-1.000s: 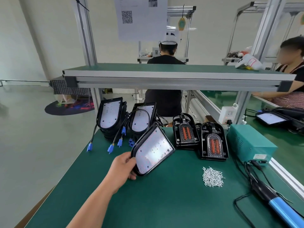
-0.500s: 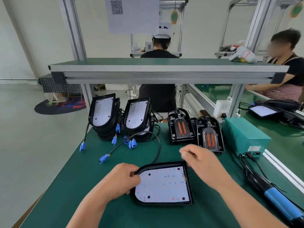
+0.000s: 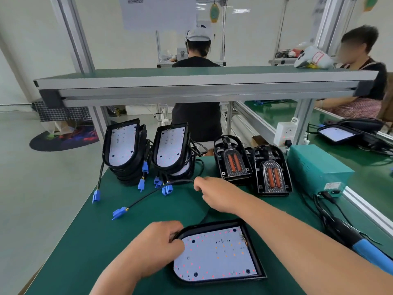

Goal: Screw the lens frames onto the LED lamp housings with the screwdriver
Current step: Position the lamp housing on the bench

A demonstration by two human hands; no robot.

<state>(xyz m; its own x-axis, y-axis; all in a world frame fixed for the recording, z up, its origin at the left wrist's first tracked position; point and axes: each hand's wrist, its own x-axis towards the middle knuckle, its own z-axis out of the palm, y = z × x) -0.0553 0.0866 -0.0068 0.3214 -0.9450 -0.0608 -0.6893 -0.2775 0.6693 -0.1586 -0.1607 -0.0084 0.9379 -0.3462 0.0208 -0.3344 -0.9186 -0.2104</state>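
A black LED lamp housing (image 3: 219,254) with a white LED board lies flat on the green mat near the front edge. My left hand (image 3: 157,248) grips its left rim. My right hand (image 3: 214,194) reaches forward and pinches the housing's black cable (image 3: 148,195), which ends in a blue connector (image 3: 119,212). Two black lens frames (image 3: 232,161) (image 3: 272,173) with orange inserts lean at the back. The blue-handled screwdriver (image 3: 368,252) lies on the mat at the right, untouched.
Two stacks of lamp housings (image 3: 122,150) (image 3: 172,150) with dangling blue plugs stand at the back left. A teal power box (image 3: 316,171) sits at the back right. A shelf beam (image 3: 191,86) crosses overhead. Two persons work at benches beyond.
The housing went from held upright in my left hand to lying flat near the front. My right hand came in and moved forward to the cable.
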